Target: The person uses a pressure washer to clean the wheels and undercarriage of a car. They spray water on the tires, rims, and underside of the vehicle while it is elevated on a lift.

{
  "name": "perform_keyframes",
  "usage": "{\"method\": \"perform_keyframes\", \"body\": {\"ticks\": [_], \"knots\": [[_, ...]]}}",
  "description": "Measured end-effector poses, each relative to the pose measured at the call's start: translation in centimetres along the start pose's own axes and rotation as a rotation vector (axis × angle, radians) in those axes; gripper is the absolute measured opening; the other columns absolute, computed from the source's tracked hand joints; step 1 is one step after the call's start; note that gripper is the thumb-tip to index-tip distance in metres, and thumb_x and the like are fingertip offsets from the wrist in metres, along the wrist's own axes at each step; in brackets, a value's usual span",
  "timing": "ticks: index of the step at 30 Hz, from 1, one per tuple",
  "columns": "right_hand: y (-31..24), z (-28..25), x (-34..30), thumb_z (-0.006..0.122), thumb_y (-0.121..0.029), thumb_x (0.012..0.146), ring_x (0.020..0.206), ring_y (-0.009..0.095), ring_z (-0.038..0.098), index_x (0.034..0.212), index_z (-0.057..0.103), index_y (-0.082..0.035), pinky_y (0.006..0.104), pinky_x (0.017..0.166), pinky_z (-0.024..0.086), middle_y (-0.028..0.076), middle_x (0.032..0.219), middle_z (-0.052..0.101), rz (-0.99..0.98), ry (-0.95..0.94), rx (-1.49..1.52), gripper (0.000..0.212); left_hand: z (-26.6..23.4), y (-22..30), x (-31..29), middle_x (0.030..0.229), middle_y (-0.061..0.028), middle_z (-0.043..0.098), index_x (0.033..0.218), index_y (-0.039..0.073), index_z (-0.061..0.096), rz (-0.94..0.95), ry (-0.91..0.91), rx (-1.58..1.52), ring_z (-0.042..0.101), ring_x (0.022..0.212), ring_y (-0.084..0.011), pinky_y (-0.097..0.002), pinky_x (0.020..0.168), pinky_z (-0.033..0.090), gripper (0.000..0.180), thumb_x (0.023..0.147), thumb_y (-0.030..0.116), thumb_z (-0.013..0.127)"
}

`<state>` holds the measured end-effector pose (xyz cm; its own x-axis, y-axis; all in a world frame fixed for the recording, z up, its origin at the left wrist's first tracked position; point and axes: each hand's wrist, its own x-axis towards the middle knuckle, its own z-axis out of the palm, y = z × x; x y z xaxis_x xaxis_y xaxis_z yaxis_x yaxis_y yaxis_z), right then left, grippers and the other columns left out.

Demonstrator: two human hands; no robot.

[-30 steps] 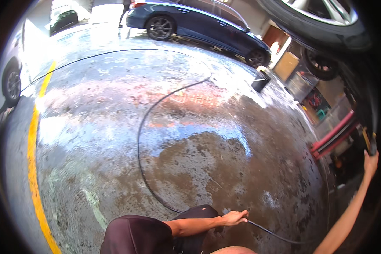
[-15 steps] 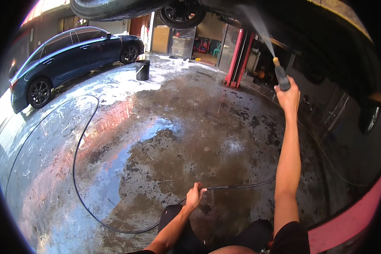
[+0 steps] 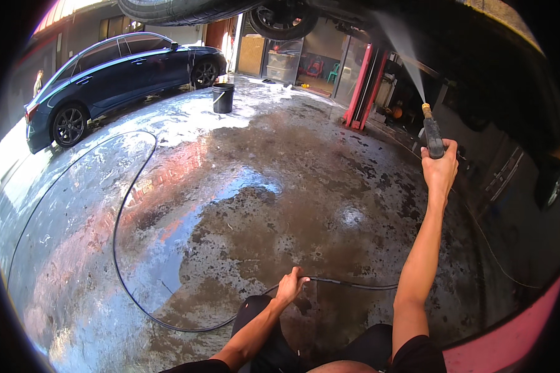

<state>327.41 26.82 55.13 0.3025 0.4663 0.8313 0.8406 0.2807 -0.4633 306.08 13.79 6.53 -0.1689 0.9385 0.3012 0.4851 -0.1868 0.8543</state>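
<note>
At the right, my right hand [image 3: 440,168] is closed round the grip of a pressure washer gun [image 3: 433,137], black with a brass-coloured nozzle. From the nozzle a white water spray [image 3: 406,56] fans up toward the dark underside of a raised car [image 3: 479,68]. Low in the middle, above my knee, my left hand [image 3: 290,286] is wrapped round a black hose [image 3: 354,285]. The hose runs right until my right forearm hides it, and left in a wide loop over the wet floor [image 3: 280,230].
A dark blue car [image 3: 130,71] stands at the far left, with a black bucket [image 3: 223,99] near its front. A red lift post [image 3: 366,87] rises behind the spray. Tyres [image 3: 186,11] of the raised car hang overhead. A pink-red surface [image 3: 510,332] edges the lower right.
My right hand and the gun have moved slightly right and lower in the picture, the spray still running. The view has shifted a little. My left hand stays on the hose.
</note>
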Motion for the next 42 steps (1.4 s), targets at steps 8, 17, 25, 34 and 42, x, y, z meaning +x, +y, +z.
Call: {"method": "perform_keyframes", "body": {"ticks": [8,17,25,34,42], "knots": [[3.7,-0.4,-1.3,0.085,-0.024,0.08,0.09,0.046,0.069,0.108,0.05,-0.008,0.0519,0.082,0.051,0.022,0.088,0.072,0.06,0.093,-0.077,0.047,0.3,-0.2,0.3,0.105,-0.0202,0.074,0.119,0.003,0.055,-0.044,0.04,-0.016,0.068,0.102,-0.0422,-0.0481,0.088,0.049,0.041,0.095,0.031,0.073],[9.2,-2.1,-4.4,0.087,-0.023,0.077,0.084,0.045,0.069,0.105,0.053,-0.008,0.0512,0.079,0.051,0.023,0.087,0.071,0.165,0.201,-0.041,0.047,1.6,-1.8,0.8,0.106,-0.0181,0.074,0.117,0.004,0.057,-0.06,0.048,0.014,0.069,0.101,-0.0392,-0.0466,0.089,0.047,0.044,0.089,0.029,0.079],[15.7,-2.9,-5.2,0.089,-0.024,0.076,0.081,0.045,0.07,0.098,0.052,-0.006,0.0509,0.076,0.052,0.021,0.081,0.071,0.243,0.266,0.016,0.047,2.4,-3.2,1.0,0.092,-0.014,0.072,0.12,0.003,0.055,-0.022,0.069,0.023,0.069,0.089,-0.0353,-0.0436,0.084,0.045,0.048,0.088,0.03,0.08],[22.2,-6.0,-3.8,0.093,-0.025,0.074,0.074,0.038,0.069,0.095,0.05,-0.004,0.0459,0.077,0.053,0.017,0.08,0.07,0.375,0.392,-0.017,0.052,3.7,-2.8,1.1,0.083,-0.0121,0.072,0.118,0.005,0.056,-0.027,0.033,0.027,0.067,0.08,-0.0366,-0.0459,0.079,0.045,0.042,0.088,0.021,0.08],[26.9,-9.7,-3.3,0.095,-0.026,0.072,0.076,0.023,0.061,0.094,0.053,-0.002,0.0398,0.078,0.052,0.011,0.085,0.067,0.437,0.498,-0.063,0.054,5.7,-2.9,1.4,0.086,-0.014,0.071,0.115,0.005,0.056,-0.041,0.032,0.026,0.068,0.081,-0.0371,-0.0454,0.076,0.048,0.041,0.086,0.016,0.082]]}}
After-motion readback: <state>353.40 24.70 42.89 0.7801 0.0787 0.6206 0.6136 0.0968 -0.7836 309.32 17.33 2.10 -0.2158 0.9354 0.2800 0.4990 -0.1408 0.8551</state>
